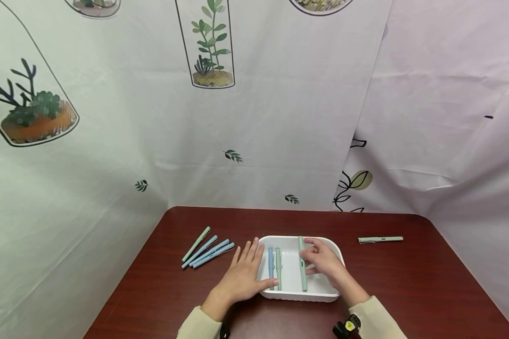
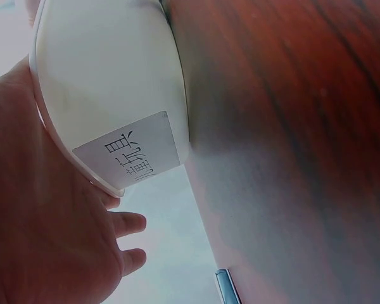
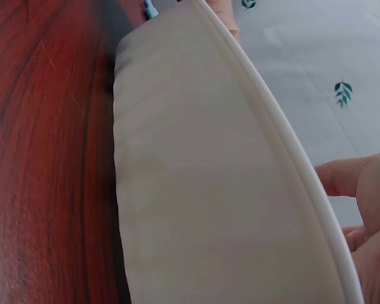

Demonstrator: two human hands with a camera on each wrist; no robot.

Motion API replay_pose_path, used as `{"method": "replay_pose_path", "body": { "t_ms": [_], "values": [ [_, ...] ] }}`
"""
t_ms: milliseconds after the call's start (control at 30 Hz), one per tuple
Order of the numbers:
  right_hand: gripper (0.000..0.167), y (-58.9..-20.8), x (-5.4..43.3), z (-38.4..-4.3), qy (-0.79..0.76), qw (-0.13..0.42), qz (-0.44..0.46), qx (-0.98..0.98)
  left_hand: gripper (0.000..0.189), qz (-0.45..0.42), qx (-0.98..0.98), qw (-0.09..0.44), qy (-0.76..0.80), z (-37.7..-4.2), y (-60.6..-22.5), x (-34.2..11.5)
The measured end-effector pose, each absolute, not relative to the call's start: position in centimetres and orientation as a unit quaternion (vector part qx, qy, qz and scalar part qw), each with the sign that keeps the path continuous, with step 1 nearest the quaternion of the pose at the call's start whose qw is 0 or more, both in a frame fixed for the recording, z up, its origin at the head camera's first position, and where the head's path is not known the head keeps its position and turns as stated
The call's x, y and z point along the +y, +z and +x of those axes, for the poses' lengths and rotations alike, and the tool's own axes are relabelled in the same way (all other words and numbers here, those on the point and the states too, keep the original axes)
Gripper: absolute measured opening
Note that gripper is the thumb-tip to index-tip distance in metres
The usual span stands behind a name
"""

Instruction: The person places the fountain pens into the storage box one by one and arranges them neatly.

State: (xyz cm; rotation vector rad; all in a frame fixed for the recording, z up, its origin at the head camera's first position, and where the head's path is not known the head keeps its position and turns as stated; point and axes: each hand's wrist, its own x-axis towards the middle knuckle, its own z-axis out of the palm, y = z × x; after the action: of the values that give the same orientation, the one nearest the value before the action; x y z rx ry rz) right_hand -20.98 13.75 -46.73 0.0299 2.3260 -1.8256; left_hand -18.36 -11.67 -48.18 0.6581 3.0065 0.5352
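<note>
A white tray [image 1: 318,295] sits on the table between the hands. My left hand [image 1: 242,277], fingers straight and spread, rests along the tray's left rim; in the left wrist view its palm [image 2: 44,190] lies against the rim beside a printed label [image 2: 130,149]. The right hand [image 1: 324,261] reaches over the tray's right side and holds a light green pen [image 1: 302,268] at its edge, fingers bent. That pen stands lengthwise, its top overlapping the far rim. Left of it in the tray lie a blue pen [image 1: 271,261] and another green pen [image 1: 278,268], side by side.
Left of the tray, a green pen [image 1: 196,244] and three blue pens [image 1: 209,253] lie slanted on the dark red table [image 1: 407,282]. One green pen [image 1: 381,239] lies crosswise at the far right. A patterned white curtain [image 1: 258,132] hangs behind the table.
</note>
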Motion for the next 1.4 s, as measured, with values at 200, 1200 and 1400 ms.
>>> {"method": "replay_pose_path", "body": {
  "t_ms": [200, 1200, 1400],
  "values": [
    [0.053, -47.1, 13.2, -21.1, -0.618, 0.095, 0.017, 0.781, 0.104, 0.211, 0.962, 0.007, 0.172, -18.4, -48.2, -11.6],
    [0.048, -48.0, 10.7, -21.6, -0.592, 0.147, 0.015, 0.792, 0.104, 0.210, 0.962, 0.005, 0.173, -18.4, -48.1, -11.6],
    [0.045, -48.2, 10.2, -21.7, -0.581, 0.156, 0.015, 0.799, 0.104, 0.212, 0.962, 0.001, 0.173, -18.4, -48.2, -11.7]
  ]
}}
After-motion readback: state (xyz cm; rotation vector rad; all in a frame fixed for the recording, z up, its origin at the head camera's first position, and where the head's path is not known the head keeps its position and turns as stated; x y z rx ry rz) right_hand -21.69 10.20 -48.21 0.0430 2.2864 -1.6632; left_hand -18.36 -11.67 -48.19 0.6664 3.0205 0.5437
